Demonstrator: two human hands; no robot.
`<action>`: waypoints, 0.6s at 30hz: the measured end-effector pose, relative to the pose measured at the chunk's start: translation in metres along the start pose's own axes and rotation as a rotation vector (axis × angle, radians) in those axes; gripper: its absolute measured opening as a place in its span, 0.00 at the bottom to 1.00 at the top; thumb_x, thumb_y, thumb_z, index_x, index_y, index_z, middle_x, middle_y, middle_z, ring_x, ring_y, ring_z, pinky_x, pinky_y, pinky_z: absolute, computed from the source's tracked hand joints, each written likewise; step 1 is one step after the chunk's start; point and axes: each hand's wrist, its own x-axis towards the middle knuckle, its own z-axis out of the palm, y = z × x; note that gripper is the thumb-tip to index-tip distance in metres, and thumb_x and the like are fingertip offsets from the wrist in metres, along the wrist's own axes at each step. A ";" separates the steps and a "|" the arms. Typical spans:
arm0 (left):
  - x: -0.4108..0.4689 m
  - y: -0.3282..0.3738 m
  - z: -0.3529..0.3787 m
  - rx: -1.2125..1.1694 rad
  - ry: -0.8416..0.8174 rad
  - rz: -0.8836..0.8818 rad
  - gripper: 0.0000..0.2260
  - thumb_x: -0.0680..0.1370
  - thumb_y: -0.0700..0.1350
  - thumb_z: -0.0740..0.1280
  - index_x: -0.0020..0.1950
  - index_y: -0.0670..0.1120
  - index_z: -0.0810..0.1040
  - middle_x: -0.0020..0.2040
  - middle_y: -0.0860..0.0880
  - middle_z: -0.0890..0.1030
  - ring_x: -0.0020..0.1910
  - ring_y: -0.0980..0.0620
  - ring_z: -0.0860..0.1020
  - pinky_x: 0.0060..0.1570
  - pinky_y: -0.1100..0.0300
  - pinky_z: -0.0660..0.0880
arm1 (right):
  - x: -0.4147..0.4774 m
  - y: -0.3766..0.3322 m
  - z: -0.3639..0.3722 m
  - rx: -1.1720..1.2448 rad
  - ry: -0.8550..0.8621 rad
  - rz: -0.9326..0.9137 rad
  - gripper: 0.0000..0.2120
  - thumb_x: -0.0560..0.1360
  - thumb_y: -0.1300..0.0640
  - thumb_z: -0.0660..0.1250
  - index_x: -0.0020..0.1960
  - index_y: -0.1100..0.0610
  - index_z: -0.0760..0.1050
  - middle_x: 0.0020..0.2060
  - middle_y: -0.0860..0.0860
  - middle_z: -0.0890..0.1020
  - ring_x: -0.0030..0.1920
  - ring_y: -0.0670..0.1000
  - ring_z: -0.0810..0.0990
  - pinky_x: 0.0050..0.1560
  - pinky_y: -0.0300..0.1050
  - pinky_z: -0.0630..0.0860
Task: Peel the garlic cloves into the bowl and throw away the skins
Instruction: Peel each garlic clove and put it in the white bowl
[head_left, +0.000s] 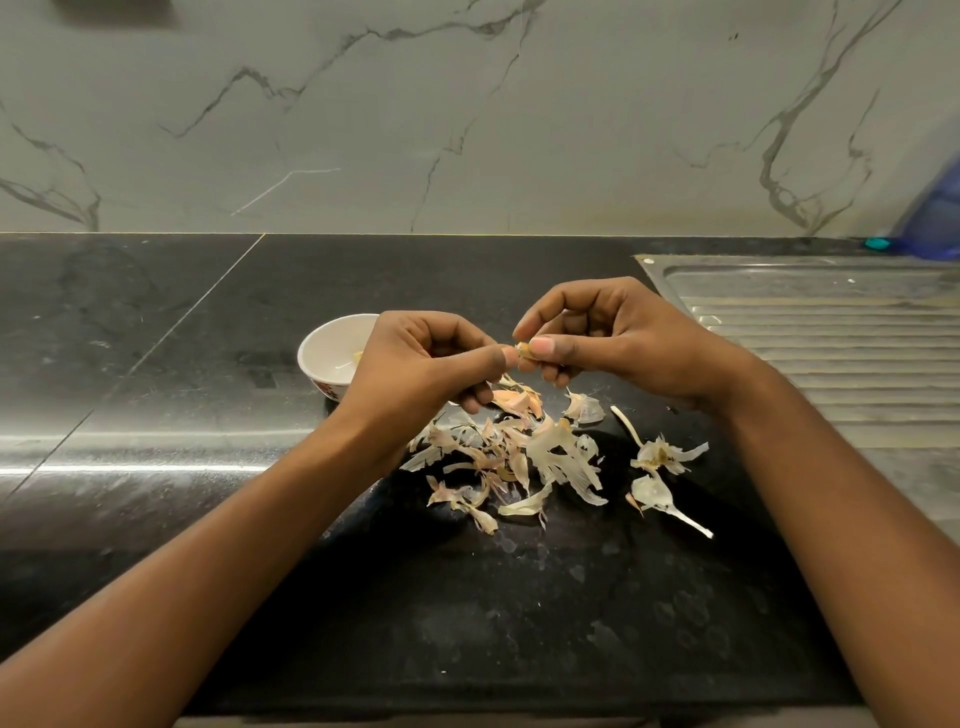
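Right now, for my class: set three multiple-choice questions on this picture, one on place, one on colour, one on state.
1. Where does the bowl stand? A on a shelf; B on the black counter, behind the left hand; C on a chair.
2. What colour is the bowl inside? A white; B blue; C black.
3. What are the hands doing? A lying flat; B holding a knife; C both pinching a garlic clove.
Answers: 1 B, it sits on the counter; 2 A, its inside shows white; 3 C, left and right hand fingertips meet on the clove.
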 end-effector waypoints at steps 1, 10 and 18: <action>0.000 0.000 0.000 0.002 0.000 -0.006 0.07 0.75 0.38 0.77 0.49 0.35 0.85 0.38 0.41 0.85 0.34 0.48 0.81 0.34 0.61 0.79 | 0.000 0.000 0.000 -0.004 0.000 0.001 0.11 0.81 0.62 0.71 0.62 0.63 0.81 0.49 0.59 0.88 0.47 0.53 0.87 0.49 0.45 0.84; 0.000 0.001 0.000 -0.044 -0.021 -0.073 0.06 0.77 0.38 0.75 0.50 0.35 0.86 0.42 0.36 0.86 0.37 0.45 0.84 0.38 0.61 0.83 | 0.001 0.000 0.002 -0.073 0.028 -0.025 0.11 0.80 0.62 0.73 0.61 0.63 0.84 0.50 0.59 0.88 0.47 0.54 0.88 0.49 0.43 0.85; 0.000 -0.001 0.000 -0.038 -0.031 -0.076 0.06 0.78 0.37 0.74 0.52 0.35 0.86 0.43 0.36 0.87 0.39 0.44 0.85 0.40 0.59 0.84 | 0.001 -0.001 0.004 -0.192 0.084 -0.092 0.08 0.78 0.63 0.77 0.57 0.63 0.87 0.45 0.54 0.89 0.41 0.52 0.88 0.45 0.41 0.84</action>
